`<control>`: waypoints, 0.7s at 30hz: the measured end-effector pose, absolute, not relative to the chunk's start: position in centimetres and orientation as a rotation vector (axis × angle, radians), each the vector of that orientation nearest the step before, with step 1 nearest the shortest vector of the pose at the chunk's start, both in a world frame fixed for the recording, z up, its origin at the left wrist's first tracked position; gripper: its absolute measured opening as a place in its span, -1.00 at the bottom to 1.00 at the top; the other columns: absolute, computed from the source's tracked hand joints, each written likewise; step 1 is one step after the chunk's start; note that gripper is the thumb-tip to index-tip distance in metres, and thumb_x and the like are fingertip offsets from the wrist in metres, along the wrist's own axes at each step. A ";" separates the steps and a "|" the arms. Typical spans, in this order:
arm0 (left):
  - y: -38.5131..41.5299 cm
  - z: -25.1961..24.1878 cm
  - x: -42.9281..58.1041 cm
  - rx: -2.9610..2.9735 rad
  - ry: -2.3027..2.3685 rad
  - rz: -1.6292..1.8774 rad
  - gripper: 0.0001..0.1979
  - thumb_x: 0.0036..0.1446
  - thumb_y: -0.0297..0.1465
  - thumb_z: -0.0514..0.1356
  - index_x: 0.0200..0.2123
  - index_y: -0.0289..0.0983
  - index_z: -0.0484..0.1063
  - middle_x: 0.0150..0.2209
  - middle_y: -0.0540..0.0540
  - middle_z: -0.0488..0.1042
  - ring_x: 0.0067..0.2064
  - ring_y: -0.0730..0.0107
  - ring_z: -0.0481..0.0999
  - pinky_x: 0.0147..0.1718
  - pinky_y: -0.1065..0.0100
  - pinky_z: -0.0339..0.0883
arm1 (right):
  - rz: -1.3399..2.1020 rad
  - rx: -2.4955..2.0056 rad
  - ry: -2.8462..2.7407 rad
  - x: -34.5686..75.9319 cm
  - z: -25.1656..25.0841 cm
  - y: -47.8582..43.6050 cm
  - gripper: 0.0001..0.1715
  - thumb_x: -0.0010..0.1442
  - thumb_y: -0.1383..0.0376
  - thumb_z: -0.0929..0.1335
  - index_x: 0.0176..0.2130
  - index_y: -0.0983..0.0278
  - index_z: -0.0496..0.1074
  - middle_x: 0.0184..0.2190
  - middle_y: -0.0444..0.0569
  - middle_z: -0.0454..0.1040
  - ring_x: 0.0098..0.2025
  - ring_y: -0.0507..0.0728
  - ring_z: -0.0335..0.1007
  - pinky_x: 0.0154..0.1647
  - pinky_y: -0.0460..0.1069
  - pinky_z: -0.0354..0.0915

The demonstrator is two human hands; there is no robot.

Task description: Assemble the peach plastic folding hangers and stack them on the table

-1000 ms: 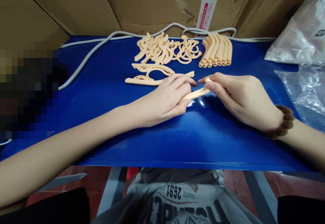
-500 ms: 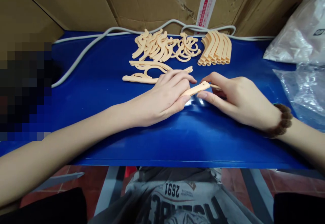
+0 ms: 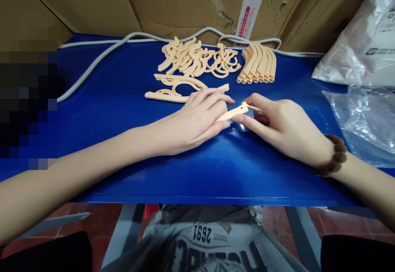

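Note:
Low over the blue table (image 3: 173,173), my left hand (image 3: 202,117) is closed around a peach plastic hanger arm (image 3: 232,113), which sticks out to the right between thumb and fingers. At its free end my right hand (image 3: 277,117) pinches a thin peach plastic piece (image 3: 255,108), touching the arm's tip; most of that piece is hidden by the fingers. Just behind my left hand lie folded peach hangers (image 3: 166,95), partly covered by it.
At the back lie a heap of curved peach pieces (image 3: 182,58), a pile of hook pieces (image 3: 224,62) and a row of hollow arms (image 3: 257,64). A white cable (image 3: 98,58) runs behind them, before cardboard boxes (image 3: 179,4). Clear plastic bags (image 3: 361,54) lie at right.
The view has shifted slightly. Both hands keep their hold, and the thin piece stays at the end of the hanger arm with little visible movement.

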State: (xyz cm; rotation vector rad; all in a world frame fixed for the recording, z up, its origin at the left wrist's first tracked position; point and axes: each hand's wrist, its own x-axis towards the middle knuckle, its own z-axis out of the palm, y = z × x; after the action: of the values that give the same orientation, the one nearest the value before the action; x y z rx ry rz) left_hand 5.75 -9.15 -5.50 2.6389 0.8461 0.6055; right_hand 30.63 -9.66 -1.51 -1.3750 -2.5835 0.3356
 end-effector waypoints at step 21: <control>-9.3 -5.7 5.6 2.670 0.837 0.622 -0.68 0.59 -0.20 -0.05 0.02 -0.20 0.44 0.39 -0.24 0.40 0.56 -0.04 0.10 0.52 -0.21 0.07 | 0.508 -1.318 -2.572 30.6 -1.0 -9.7 -0.27 0.50 -0.26 0.13 -0.35 0.21 0.38 -0.56 -0.14 0.37 -0.55 0.04 0.14 -0.44 -0.04 0.00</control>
State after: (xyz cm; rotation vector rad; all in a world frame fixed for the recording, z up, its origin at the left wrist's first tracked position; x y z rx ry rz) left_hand 5.63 -9.29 -5.69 2.6698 0.8366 0.6222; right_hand 30.59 -9.71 -1.01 -1.3180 -2.5721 0.5082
